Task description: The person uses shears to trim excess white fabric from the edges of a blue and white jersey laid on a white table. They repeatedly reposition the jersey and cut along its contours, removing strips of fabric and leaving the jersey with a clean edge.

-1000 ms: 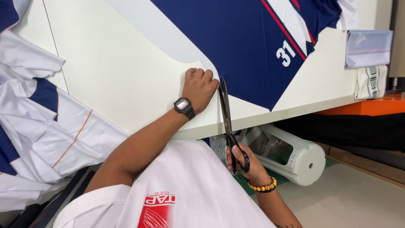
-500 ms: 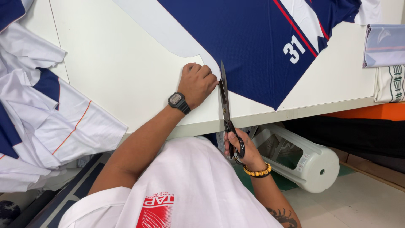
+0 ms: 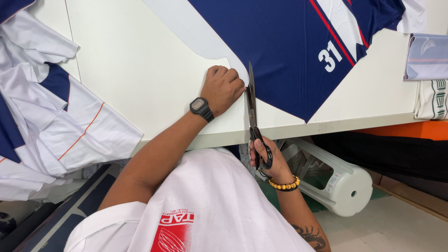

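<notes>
Low in the frame's middle, the right hand (image 3: 268, 158) grips black scissors (image 3: 252, 112) at the counter (image 3: 140, 70) edge, blades pointing up. Just left, the curled left hand (image 3: 224, 88) presses white fabric (image 3: 186, 28) flat; the navy panel (image 3: 280, 46) spreads toward the upper right.

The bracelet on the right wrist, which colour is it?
The bracelet is yellow-amber beads with a few dark ones, seen best in the head view.

White plastic stool (image 3: 343, 179) tipped on floor, heap of white-and-navy fabric (image 3: 51, 126), folded garments (image 3: 427, 58) at table's right edge
</notes>
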